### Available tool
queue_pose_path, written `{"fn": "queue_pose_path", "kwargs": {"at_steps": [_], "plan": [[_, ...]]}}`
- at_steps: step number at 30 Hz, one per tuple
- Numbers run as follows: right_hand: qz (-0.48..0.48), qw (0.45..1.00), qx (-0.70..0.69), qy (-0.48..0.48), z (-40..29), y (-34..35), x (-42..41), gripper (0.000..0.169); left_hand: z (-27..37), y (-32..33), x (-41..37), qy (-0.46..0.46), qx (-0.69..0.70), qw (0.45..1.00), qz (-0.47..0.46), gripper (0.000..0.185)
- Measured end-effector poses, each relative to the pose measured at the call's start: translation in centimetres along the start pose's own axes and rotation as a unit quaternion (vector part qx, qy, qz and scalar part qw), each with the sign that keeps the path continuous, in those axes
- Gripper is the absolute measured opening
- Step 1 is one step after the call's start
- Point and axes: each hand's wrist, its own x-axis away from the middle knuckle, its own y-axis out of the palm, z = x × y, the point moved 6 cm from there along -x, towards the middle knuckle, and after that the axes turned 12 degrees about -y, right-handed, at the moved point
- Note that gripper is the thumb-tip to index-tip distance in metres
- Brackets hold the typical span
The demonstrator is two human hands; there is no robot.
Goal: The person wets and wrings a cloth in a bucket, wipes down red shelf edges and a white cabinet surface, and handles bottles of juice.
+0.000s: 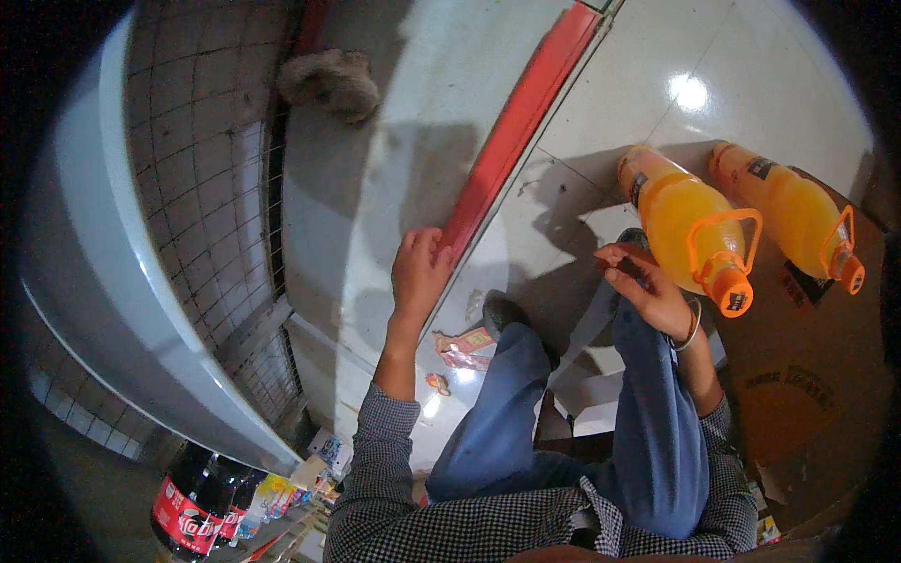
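Note:
My left hand is at the near end of a long red strip, which runs along a seam in the pale floor. Its fingers are bent over the strip's end, and whether they grip it is unclear. My right hand hovers above my right knee, half curled, thumb and fingertips a little apart, with no object plainly visible in it. A bangle circles that wrist. Just beyond it is a large bottle of orange drink with an orange cap and handle. A second such bottle lies to its right.
A brown cardboard box is at the right. Torn pink wrappers and a small orange wrapper litter the floor by my left foot. Left are a wire-mesh rack, a curved pale panel and dark cola bottles. A furry bundle lies farther off.

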Motion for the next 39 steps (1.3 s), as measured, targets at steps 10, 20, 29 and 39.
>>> {"fn": "queue_pose_path", "kwargs": {"at_steps": [10, 20, 29, 39], "plan": [[-0.026, 0.999, 0.030, 0.017, -0.3, 0.0, 0.1, 0.026, -1.3, -5.0, 2.4, 0.084, -0.095, 0.984, 0.123, 0.024], [-0.033, 0.999, 0.030, 0.000, -0.5, 0.3, 0.1, 0.026, -1.6, -22.1, -8.0, -0.035, -0.362, 0.815, 0.452, 0.051], [-0.031, 0.999, 0.024, 0.029, 0.0, 0.1, 0.4, 0.025, 1.8, -10.3, -19.1, 0.060, 0.076, 0.955, 0.279, 0.062], [-0.030, 0.997, 0.071, 0.005, -1.1, -0.2, 0.2, 0.025, 15.4, -6.1, -25.7, 0.152, 0.173, 0.959, 0.167, 0.066]]}}
